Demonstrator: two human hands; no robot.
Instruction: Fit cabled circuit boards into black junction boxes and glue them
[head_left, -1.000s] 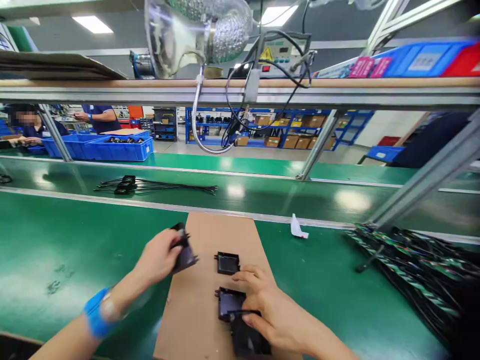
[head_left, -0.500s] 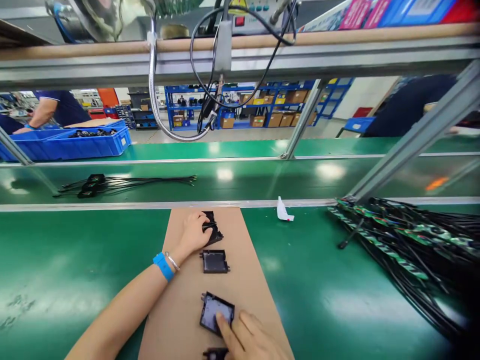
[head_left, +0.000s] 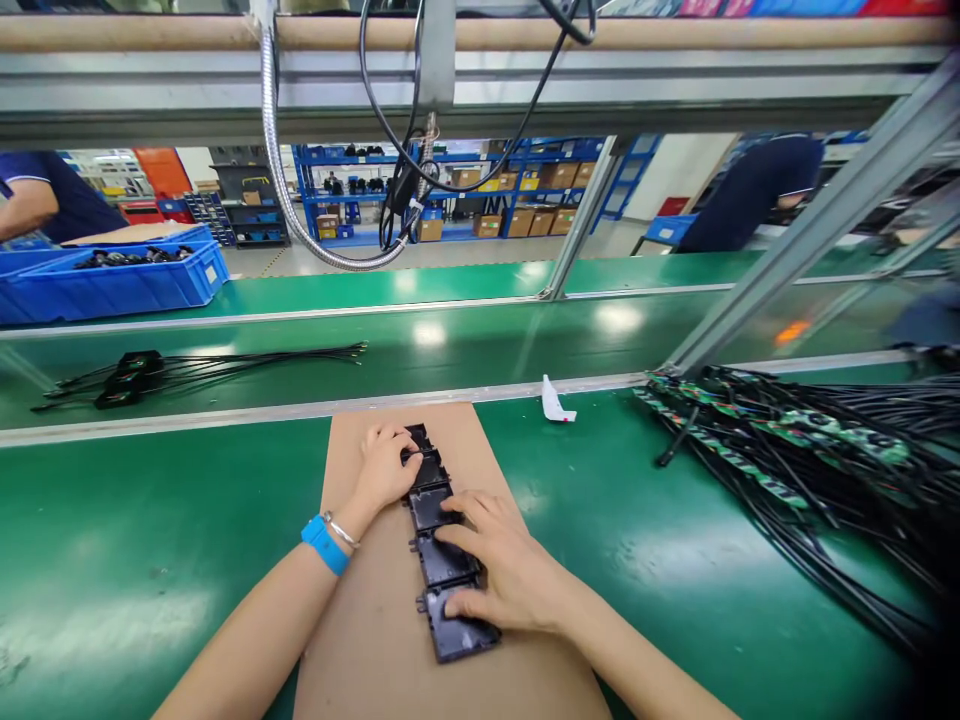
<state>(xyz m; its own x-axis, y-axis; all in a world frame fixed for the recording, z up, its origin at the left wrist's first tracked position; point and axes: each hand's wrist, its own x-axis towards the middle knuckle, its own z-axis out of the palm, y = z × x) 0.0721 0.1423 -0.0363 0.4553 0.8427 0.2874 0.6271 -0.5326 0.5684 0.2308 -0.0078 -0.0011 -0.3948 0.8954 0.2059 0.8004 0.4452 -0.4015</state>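
Several shallow black plastic cases (head_left: 442, 555) lie end to end in a slightly slanting row on a brown cardboard sheet (head_left: 367, 630). At the far end, my left hand (head_left: 384, 468) curls its fingers and thumb over the left edge of the cases, gripping there. My right hand (head_left: 502, 560) rests over the nearer ones with fingers spread. Its thumb touches the closest case (head_left: 461, 640), and its fingertips lie on cases further up. Parts of the far cases are hidden under the left fingers.
Black cables with green circuit boards (head_left: 795, 450) are heaped on the right. A white scrap (head_left: 555, 400) lies beyond the cardboard. More cables (head_left: 142, 375) lie behind the rail. A metal hose (head_left: 277, 170) hangs overhead. Co-workers stand beyond, one near blue bins (head_left: 127, 285).
The separate cases have come together into one row. My right hand has moved away from me, up the cardboard, and spread over them. My left hand stays at the far end; the view has shifted.
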